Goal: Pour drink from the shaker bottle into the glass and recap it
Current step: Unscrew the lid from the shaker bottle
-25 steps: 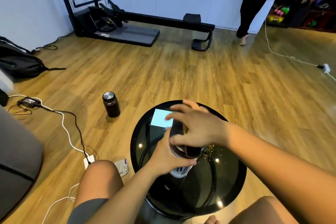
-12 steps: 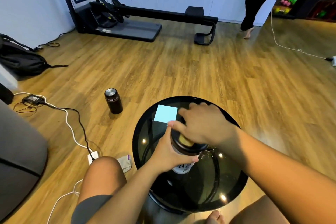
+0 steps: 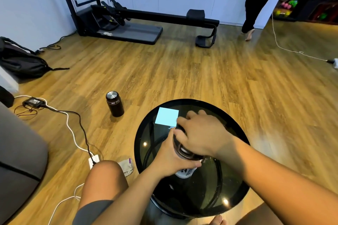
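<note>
The shaker bottle (image 3: 185,172), with a white lettered base and a dark upper part, stands upright on the round black glass table (image 3: 146,133). My left hand (image 3: 172,159) wraps around its body from the left. My right hand (image 3: 203,133) lies over the top, fingers closed around the dark lid (image 3: 182,150), of which only the near rim shows. A bit of clear glass (image 3: 208,160) shows just right of the bottle, under my right wrist; most of it is hidden.
A light blue square note (image 3: 166,116) lies on the table's far side. A dark flask (image 3: 114,103) stands on the wooden floor to the left, near cables and a power strip (image 3: 94,160). A person (image 3: 256,3) walks at the back right.
My right hand has lowered onto the bottle's top and turned around the lid. The left hand keeps its hold on the bottle's body. The view has tilted slightly.
</note>
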